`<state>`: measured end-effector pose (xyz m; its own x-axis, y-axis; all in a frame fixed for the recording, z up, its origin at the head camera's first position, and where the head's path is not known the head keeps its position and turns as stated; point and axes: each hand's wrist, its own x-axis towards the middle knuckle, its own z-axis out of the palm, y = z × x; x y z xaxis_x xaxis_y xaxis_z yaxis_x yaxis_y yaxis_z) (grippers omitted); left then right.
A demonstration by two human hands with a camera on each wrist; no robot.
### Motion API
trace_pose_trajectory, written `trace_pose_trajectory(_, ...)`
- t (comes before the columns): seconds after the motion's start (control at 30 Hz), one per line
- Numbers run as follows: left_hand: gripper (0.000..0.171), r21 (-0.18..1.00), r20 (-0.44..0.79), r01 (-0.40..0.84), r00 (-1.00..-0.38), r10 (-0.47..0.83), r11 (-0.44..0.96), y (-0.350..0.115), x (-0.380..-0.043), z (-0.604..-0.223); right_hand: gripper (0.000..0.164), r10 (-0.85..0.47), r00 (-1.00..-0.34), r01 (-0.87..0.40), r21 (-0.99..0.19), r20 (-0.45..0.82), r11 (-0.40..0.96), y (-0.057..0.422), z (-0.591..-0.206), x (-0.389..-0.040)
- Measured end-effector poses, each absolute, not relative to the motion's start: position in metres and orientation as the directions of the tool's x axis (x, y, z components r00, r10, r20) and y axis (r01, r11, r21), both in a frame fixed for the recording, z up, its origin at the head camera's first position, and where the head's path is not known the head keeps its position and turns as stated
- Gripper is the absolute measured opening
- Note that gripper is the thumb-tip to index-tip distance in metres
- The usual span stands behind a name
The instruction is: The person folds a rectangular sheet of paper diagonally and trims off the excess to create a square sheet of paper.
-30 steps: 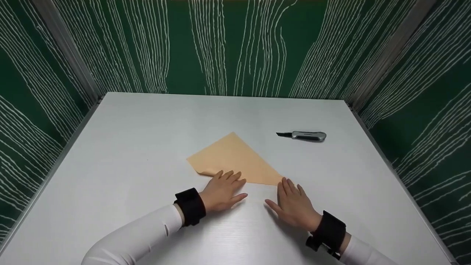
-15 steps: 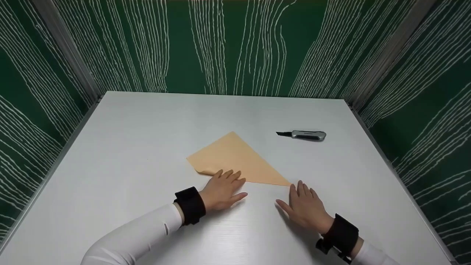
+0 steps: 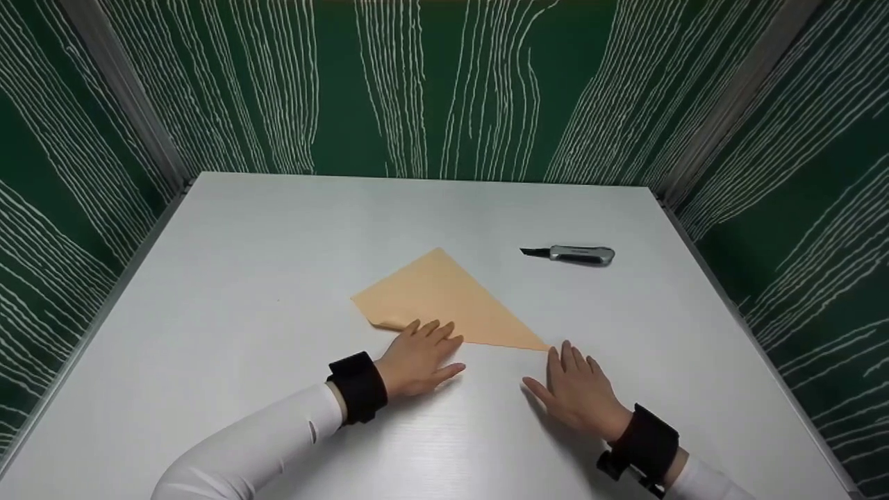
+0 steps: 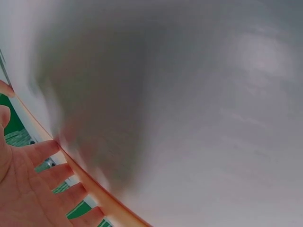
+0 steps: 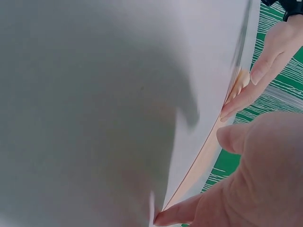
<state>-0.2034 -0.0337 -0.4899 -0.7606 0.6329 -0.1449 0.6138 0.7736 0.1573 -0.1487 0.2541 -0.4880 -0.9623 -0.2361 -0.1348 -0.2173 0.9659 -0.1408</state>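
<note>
A sheet of orange-tan paper point(image 3: 444, 292), folded over along its near edge, lies on the white table point(image 3: 243, 278). Its lower left part curls up a little beside my left hand point(image 3: 420, 361), whose spread fingers press on the near folded edge. At the sharp right corner of the paper, my right hand point(image 3: 583, 392) rests with straight fingers, its fingertips right at the tip. In the left wrist view the left fingers point(image 4: 61, 177) lie along the paper's edge. The right wrist view shows a right fingertip point(image 5: 165, 217) at the paper's end.
A utility knife point(image 3: 580, 255) with its dark blade out lies behind the paper to the right, pointing left. Green walls point(image 3: 347, 90) with white wavy lines stand at the back and sides of the table.
My right hand has slid to the right and slightly nearer, from over the paper's right corner to its tip, uncovering that corner. The left hand has stayed in place.
</note>
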Motion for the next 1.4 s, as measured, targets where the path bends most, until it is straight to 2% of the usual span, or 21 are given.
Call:
trace_pose_trajectory(0.3, 0.06, 0.172, -0.137, 0.617, -0.757, 0.639, 0.768, -0.035, -0.202, -0.49, 0.084, -0.223, -0.963, -0.198, -0.166, -0.152, 0.966, 0.249, -0.487, -0.152)
trace_pose_trajectory(0.43, 0.061, 0.19, -0.138, 0.616, -0.754, 0.642, 0.764, -0.035, -0.202, -0.489, 0.081, -0.262, -0.956, -0.238, -0.175, -0.13, 0.955, 0.242, -0.486, -0.155)
trace_pose_trajectory(0.8, 0.061, 0.188, -0.117, 0.621, -0.755, 0.645, 0.761, -0.036, -0.202, -0.491, 0.077, -0.412, -0.895, -0.357, -0.279, -0.171, 0.891, 0.202, -0.491, -0.168)
trace_pose_trajectory(1.4, 0.063, 0.192, -0.126, 0.62, -0.753, 0.645, 0.761, -0.037, -0.202, -0.493, 0.079, -0.47, -0.848, -0.369, -0.364, -0.245, 0.855, 0.195, -0.494, -0.18)
